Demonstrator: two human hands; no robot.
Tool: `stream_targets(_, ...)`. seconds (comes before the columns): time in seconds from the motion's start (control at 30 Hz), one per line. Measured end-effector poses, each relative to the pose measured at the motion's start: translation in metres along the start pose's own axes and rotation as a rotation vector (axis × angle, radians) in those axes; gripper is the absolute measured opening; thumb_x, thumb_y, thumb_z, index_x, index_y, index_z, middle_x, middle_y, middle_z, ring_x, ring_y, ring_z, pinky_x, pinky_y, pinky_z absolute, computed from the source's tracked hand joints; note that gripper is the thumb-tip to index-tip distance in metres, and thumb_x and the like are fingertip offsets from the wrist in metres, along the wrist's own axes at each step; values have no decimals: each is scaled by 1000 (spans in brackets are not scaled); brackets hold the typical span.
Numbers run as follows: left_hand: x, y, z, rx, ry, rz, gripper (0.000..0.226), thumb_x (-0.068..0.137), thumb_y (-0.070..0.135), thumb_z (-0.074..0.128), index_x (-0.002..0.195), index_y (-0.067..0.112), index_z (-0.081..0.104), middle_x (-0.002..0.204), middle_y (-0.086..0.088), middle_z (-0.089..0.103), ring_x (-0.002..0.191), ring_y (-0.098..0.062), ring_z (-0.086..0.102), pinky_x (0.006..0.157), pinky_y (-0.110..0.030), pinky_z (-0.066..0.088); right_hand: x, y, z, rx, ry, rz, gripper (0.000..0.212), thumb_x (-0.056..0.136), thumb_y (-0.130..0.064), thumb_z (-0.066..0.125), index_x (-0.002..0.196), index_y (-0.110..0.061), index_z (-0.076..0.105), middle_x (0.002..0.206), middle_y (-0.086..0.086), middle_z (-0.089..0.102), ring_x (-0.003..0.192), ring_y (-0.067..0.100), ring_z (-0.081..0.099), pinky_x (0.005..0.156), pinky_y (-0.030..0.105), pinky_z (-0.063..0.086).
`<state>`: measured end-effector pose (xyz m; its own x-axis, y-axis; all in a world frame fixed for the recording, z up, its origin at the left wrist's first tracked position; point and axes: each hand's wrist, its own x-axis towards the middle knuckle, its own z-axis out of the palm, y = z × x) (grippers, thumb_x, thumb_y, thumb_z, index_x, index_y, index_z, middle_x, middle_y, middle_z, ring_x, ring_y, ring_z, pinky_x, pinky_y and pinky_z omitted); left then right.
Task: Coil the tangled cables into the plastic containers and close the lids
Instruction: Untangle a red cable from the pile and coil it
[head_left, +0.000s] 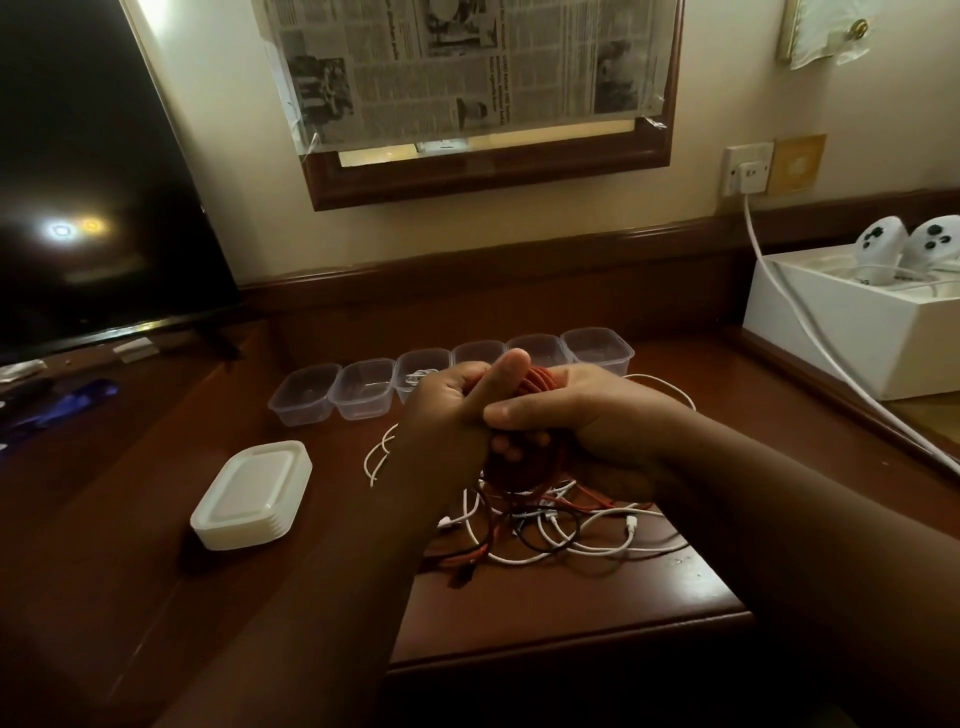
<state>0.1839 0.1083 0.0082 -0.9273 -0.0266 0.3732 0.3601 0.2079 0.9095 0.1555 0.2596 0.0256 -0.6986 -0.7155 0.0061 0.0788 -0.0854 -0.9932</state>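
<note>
My left hand (452, 415) and my right hand (587, 415) meet above the desk, both closed around a coiled red cable (540, 382). Its loose end trails down into a tangle of white, black and red cables (550, 530) on the wooden desk. Behind the hands stands a row of several clear plastic containers (306, 392), all without lids. One of them, near the middle (421, 371), holds a white cable. A stack of white lids (252, 493) lies at the left of the tangle.
A dark TV screen (88, 182) stands at the left. A white box (862, 327) with two white controllers sits at the right, and a white power cord (810, 332) runs from the wall socket across it. The desk's front edge (571, 634) is near me.
</note>
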Motion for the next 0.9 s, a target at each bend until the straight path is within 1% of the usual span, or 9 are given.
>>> stream_targets(0.1, 5, 0, 2, -62, 138, -80, 54, 71, 73, 57, 72, 19, 63, 68, -5, 69, 69, -22, 69, 70, -43, 61, 6, 6, -7, 68, -12, -60, 18, 80, -11, 70, 97, -6, 69, 87, 9, 72, 89, 22, 70, 83, 36, 52)
stream_targets(0.2, 13, 1, 10, -162, 264, -175, 46, 72, 67, 53, 71, 23, 63, 60, 5, 70, 73, -19, 71, 78, -44, 59, 14, 16, -5, 132, 34, -171, 10, 88, -18, 66, 89, -8, 66, 88, 9, 68, 89, 22, 67, 81, 33, 53)
stream_targets(0.3, 23, -5, 20, -296, 379, -254, 46, 81, 67, 53, 74, 24, 65, 60, 9, 71, 75, -18, 71, 80, -43, 58, 23, 21, 0, 122, 186, -233, 13, 89, -27, 61, 82, -16, 63, 78, -3, 69, 79, 10, 66, 75, 26, 51)
stream_targets(0.4, 28, -15, 31, -497, 439, -347, 51, 76, 74, 53, 69, 28, 73, 72, 2, 75, 83, -23, 72, 80, -46, 56, 32, 27, 1, 166, 295, -195, 30, 83, -47, 58, 76, -18, 60, 73, -4, 64, 73, 9, 62, 80, 32, 44)
stream_targets(0.53, 30, -31, 51, -508, 556, -400, 58, 80, 80, 45, 72, 29, 70, 83, -6, 76, 85, -27, 73, 83, -52, 57, 42, 34, 5, 298, 466, -170, 40, 93, -53, 50, 84, -14, 57, 60, -4, 57, 57, 8, 56, 58, 25, 48)
stream_targets(0.6, 29, -37, 54, -391, 517, -345, 66, 71, 86, 37, 69, 29, 70, 79, -6, 75, 84, -27, 73, 87, -53, 56, 45, 34, 1, 304, 520, -214, 39, 95, -48, 53, 100, -10, 58, 60, -6, 62, 56, 6, 62, 58, 26, 53)
stream_targets(0.73, 28, -42, 43, -182, 322, -202, 60, 76, 78, 31, 87, 32, 69, 83, 6, 76, 83, -9, 72, 80, -31, 54, 46, 26, -18, 168, 603, -207, 38, 94, -42, 61, 107, -7, 61, 100, 20, 72, 93, 31, 72, 85, 49, 59)
stream_targets(0.83, 31, -46, 27, -24, 213, -25, 54, 86, 80, 37, 104, 35, 60, 84, 6, 71, 72, -9, 68, 65, -25, 53, 43, 19, -28, 95, 568, -179, 31, 93, -38, 62, 99, -7, 61, 102, 23, 70, 95, 34, 71, 82, 53, 59)
stream_targets(0.9, 32, -45, 18, 12, 93, 45, 41, 88, 66, 46, 113, 36, 56, 96, 14, 70, 86, -8, 71, 68, -25, 57, 40, 19, -32, 47, 510, -146, 29, 93, -37, 62, 97, -9, 60, 89, 17, 72, 85, 29, 73, 76, 47, 61)
